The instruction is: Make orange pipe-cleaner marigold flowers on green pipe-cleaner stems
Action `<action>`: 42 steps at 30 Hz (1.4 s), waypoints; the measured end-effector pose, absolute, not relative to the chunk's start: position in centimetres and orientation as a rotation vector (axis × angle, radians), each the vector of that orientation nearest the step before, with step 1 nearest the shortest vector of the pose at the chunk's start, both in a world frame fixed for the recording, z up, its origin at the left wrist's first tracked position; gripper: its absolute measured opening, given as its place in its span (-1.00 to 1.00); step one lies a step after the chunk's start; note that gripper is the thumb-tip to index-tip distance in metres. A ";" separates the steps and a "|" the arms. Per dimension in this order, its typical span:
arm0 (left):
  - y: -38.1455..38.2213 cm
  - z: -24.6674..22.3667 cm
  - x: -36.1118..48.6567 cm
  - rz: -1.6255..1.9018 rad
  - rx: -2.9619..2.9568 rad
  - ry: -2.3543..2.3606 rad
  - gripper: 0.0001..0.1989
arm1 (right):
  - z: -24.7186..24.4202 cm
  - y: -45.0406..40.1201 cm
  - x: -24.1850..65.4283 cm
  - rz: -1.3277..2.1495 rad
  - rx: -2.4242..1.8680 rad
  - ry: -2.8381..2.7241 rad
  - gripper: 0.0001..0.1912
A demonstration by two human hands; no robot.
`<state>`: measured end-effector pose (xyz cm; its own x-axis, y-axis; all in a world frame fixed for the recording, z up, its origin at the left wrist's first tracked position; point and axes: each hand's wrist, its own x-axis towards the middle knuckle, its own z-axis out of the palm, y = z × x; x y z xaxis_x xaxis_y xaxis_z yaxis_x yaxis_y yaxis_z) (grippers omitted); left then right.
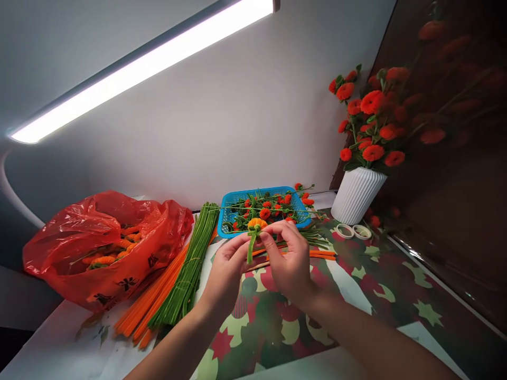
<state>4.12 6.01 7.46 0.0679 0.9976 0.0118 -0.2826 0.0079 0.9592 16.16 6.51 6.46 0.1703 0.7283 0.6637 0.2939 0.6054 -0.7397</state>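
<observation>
Between my two hands is a small orange pipe-cleaner flower [257, 224] with green pipe cleaner beneath its head, one green end hanging down. My left hand [227, 264] pinches it from the left, fingers closed. From the right, my right hand [289, 258] pinches at the green part with thumb and index finger. Just behind the hands, a blue basket [225, 211] holds several red-orange flowers with green stems. Some orange pipe cleaners [322, 255] lie on the table beyond my right hand.
A red plastic bag [79, 227] with orange flowers stands left, beside bundles of green pipe cleaners [190, 269] and orange pipe cleaners [158, 295]. At right are a white ribbed vase [356, 195] of red flowers and two tape rolls [362, 232]. A lit lamp [158, 63] hangs above.
</observation>
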 end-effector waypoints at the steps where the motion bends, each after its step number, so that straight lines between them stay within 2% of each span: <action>1: 6.1 7.5 4.2 1.227 0.977 0.922 -0.71 | 6.4 6.6 16.2 0.369 -0.933 -1.420 -0.85; 5: 6.3 7.4 4.2 1.222 0.917 0.920 -0.70 | 6.1 6.8 16.2 0.345 -0.919 -1.428 -0.85; 9: 6.5 7.0 3.8 1.469 1.263 0.999 -0.84 | 5.8 6.7 15.7 0.465 -0.931 -1.392 -0.87; 13: 6.9 6.3 2.9 1.725 1.864 1.044 -0.91 | 5.9 6.5 15.0 1.025 -0.911 -1.186 -0.78; 16: 7.2 6.2 2.1 1.755 2.195 1.019 -0.86 | 6.6 6.5 15.0 1.578 -0.785 -0.920 -0.74; 18: 7.1 6.4 1.8 1.726 2.207 1.027 -0.85 | 7.0 6.7 15.3 1.898 -0.700 -0.784 -0.76; 20: 7.2 6.7 1.9 1.717 2.019 1.073 -0.87 | 7.2 7.1 15.7 2.064 -0.653 -0.752 -0.77; 22: 7.5 6.8 2.1 1.670 1.701 1.123 -0.87 | 6.8 7.8 16.0 2.007 -0.699 -0.812 -0.74; 24: 8.1 6.7 2.3 1.525 1.381 1.131 -0.82 | 6.0 8.6 16.2 1.765 -0.846 -0.926 -0.72; 27: 9.2 6.1 2.5 1.373 1.013 1.071 -0.77 | 4.6 9.3 16.7 1.153 -1.029 -1.251 -0.81; 30: 9.6 5.7 2.6 1.350 0.924 1.048 -0.78 | 3.9 9.4 17.2 0.502 -1.038 -1.603 -0.91; 33: 9.2 5.6 2.7 1.337 0.926 1.043 -0.80 | 3.9 9.1 17.4 0.141 -0.999 -1.776 -0.94; 36: 8.8 5.5 2.9 1.359 0.940 1.050 -0.81 | 3.9 8.9 17.0 0.040 -1.021 -1.759 -0.90; 38: 8.5 5.4 3.2 1.410 0.984 1.060 -0.82 | 3.9 8.7 16.4 0.111 -1.035 -1.678 -0.88; 42: 7.8 5.1 3.8 1.538 1.166 1.110 -0.88 | 4.0 8.3 15.1 0.663 -1.066 -1.313 -0.88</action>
<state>3.79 7.79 5.10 -0.1681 0.9679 0.1868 -0.1272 -0.2092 0.9696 15.12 8.30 3.97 0.1853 0.8812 0.4349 0.1736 0.4062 -0.8971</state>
